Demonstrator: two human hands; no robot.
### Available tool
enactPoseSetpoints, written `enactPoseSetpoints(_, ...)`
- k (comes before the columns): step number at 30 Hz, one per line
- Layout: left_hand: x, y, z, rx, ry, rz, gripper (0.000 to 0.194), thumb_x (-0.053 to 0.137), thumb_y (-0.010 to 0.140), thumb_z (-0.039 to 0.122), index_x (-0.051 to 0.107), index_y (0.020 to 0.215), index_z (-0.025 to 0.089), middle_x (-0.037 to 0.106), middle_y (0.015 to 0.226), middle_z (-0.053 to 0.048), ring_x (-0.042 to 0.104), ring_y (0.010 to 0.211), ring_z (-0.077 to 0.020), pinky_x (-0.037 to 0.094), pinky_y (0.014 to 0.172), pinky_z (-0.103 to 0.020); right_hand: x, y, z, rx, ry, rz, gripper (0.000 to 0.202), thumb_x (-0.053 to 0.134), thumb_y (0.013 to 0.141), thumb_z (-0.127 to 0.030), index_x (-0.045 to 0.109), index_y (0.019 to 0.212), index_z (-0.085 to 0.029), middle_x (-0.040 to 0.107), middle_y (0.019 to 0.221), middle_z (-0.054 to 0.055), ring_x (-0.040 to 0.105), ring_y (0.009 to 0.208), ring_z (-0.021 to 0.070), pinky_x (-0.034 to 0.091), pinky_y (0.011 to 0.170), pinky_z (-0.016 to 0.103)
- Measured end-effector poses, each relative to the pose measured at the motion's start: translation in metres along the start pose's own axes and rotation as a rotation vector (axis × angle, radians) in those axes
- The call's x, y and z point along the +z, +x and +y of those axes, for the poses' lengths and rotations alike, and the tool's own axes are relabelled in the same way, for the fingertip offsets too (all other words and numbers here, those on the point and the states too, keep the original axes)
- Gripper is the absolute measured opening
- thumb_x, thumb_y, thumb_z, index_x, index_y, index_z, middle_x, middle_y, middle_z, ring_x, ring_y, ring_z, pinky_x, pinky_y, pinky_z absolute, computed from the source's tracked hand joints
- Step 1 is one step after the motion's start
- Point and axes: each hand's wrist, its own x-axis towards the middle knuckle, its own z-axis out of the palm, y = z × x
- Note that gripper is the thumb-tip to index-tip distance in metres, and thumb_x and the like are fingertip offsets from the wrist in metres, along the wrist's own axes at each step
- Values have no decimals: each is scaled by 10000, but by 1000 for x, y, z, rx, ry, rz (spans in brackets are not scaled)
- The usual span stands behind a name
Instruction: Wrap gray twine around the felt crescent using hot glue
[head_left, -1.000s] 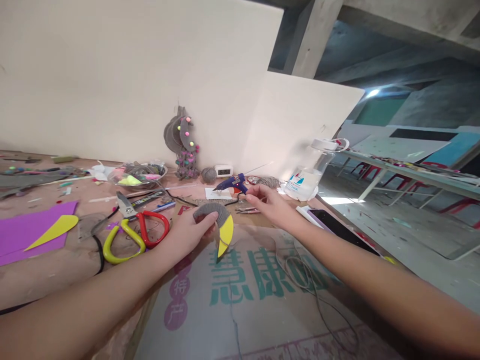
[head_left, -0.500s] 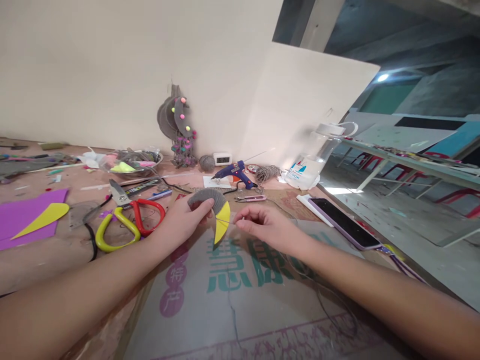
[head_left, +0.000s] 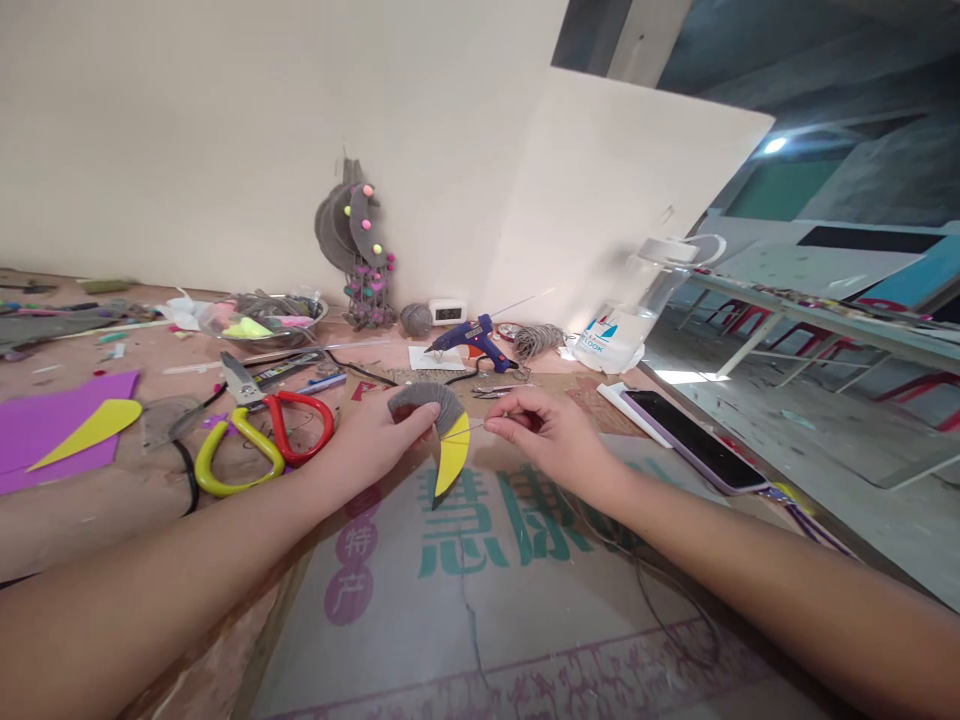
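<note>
A crescent-shaped piece (head_left: 453,458), its upper part wrapped in grey yarn and its lower tip bare yellow, is pinched in my left hand (head_left: 379,435). My right hand (head_left: 536,430) pinches a strand of grey yarn (head_left: 474,431) that runs taut across the yellow face to the right. From the right hand the yarn trails down in a loose loop (head_left: 675,625) over the printed plastic sheet (head_left: 390,640). Part of the crescent's wrapped end lies behind my left thumb.
Scissors (head_left: 304,428) with one red and one yellow handle lie to the left, near purple sheets (head_left: 45,410) and a yellow cut-out (head_left: 94,432). Behind the hands are a blue glue gun (head_left: 476,340) and yarn ball (head_left: 416,320). A bottle (head_left: 619,325) and phone (head_left: 694,440) are at right.
The strand now crosses the yellow higher, near the wrapped edge, and slants up to the right hand. Both hands and the crescent appear slightly further right as the view shifts.
</note>
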Motion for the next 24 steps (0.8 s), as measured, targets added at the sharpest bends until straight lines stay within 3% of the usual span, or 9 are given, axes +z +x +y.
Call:
enactPoseSetpoints(4,2,-1,0,11,-46,-37,213,485,757,321,584,617,195,590,561,16,518,548,-157,376,543,-246,4,0,2,50,67,67,207,552,790,-373,602,786,-173,484,581,-27,378,514,87,311,488,210)
enactPoseSetpoints(16,2,2,-7,-15,-87,-84,311,457,792,383,502,559,182,524,516,22,488,504,-131,365,512,-240,8,0,10,95,116,-75,188,534,797,-345,599,763,-171,484,617,-21,392,558,98,311,508,213)
enactPoseSetpoints(24,2,1,-7,-28,-45,-165,315,462,790,410,499,583,176,514,538,31,486,522,-125,369,525,-234,9,1,12,89,113,-87,175,532,803,-317,599,757,-162,448,579,-32,366,534,89,289,482,206)
